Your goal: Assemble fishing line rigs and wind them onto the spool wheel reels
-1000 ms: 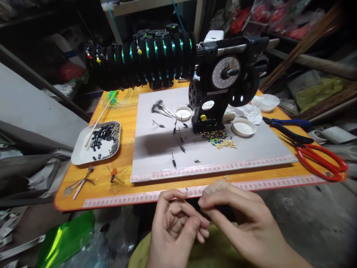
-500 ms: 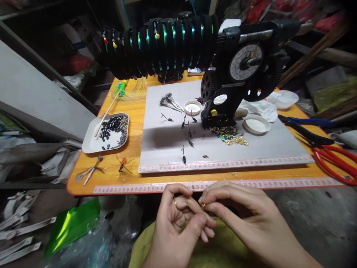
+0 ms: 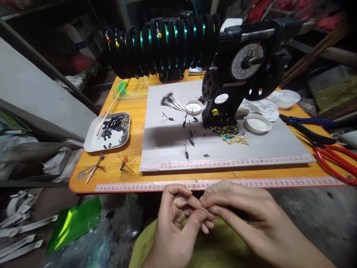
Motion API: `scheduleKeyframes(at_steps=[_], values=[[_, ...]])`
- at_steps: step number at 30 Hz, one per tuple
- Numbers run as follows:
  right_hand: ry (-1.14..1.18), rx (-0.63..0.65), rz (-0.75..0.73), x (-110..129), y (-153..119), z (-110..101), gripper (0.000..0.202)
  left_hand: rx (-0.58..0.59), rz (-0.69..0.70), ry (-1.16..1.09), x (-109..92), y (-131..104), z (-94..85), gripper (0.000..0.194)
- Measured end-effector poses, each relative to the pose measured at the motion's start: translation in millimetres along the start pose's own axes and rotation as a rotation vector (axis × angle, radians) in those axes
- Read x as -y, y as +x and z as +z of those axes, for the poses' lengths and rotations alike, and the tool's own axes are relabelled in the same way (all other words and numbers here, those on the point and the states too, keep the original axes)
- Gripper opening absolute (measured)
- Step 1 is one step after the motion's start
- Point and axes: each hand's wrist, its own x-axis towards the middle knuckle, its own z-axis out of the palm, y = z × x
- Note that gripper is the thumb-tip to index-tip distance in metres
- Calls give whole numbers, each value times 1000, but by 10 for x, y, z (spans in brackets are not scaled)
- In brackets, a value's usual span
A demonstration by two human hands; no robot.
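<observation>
Below the table's front edge, my left hand and my right hand meet at their fingertips. My left thumb and index finger are pinched on something too small to make out; a ring circles one finger. The right thumb and index finger press together at the same spot, and a bandage wraps a finger of that hand. Beyond them, on a grey board, lie small black parts with wires, a pile of coloured beads and gold-coloured pieces.
A black machine with a spool roller stands over the board. Left on the orange table is a white tray of black parts. Red-handled scissors and blue pliers lie at the right.
My left thumb has come up to meet my index finger beside the right fingertips. The gold-coloured bit between the right fingertips is now mostly hidden. The view has shifted slightly.
</observation>
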Motion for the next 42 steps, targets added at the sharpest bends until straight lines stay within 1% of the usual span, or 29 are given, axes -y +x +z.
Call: scheduleKeyframes(at_steps=[3, 5, 7, 10, 12, 13, 15, 17, 18, 20, 23, 25, 28, 29, 31, 33, 36, 38, 40, 42], values=[[-88, -5, 7, -1, -13, -54, 26, -13, 118, 76, 59, -16, -4, 25], [-113, -29, 22, 31, 6, -72, 23, -2, 221, 137, 106, -31, -17, 17], [-97, -4, 24, 77, 36, -73, 19, -3, 312, 211, 150, -49, -43, 11], [-69, 72, 19, 124, 65, -53, 12, -31, 367, 385, 175, -71, -92, 8], [-53, 78, 8, 123, 56, -34, 14, -30, 381, 507, 143, -66, -116, 15], [-43, 62, -6, 113, 42, -25, 16, -1, 402, 557, 112, -53, -124, 19], [-8, 17, -26, 80, 1, -14, 17, 107, 494, 626, 28, -5, -130, 22], [67, -7, -1, 42, -47, -17, 16, 210, 594, 665, -61, 59, -133, 18], [128, -9, 26, 25, -70, -23, 14, 239, 625, 687, -99, 91, -137, 17], [293, 14, 86, 1, -104, -40, 12, 258, 646, 747, -146, 145, -157, 18], [532, 72, 133, -7, -119, -54, 17, 289, 661, 857, -144, 183, -201, 19], [552, 61, 152, 1, -107, -47, 16, 265, 700, 909, -113, 184, -221, 18], [416, -54, 173, 14, -65, -11, 13, 140, 764, 940, -79, 171, -212, 20], [381, -94, 192, 16, -49, 8, 9, 117, 758, 930, -78, 166, -200, 20], [374, -146, 266, 13, -20, 49, 2, 131, 688, 868, -85, 158, -171, 20], [422, -165, 354, 2, -1, 86, 11, 163, 582, 764, -90, 149, -146, 18], [480, -130, 415, -17, 9, 113, 14, 134, 381, 554, -73, 129, -126, 11], [488, -96, 425, -23, 9, 110, 13, 111, 249, 404, -55, 112, -121, 12], [486, -61, 430, -20, 10, 96, 12, 97, 195, 321, -46, 100, -118, 17], [486, -32, 428, -11, 13, 79, 12, 86, 201, 323, -47, 96, -121, 19]])
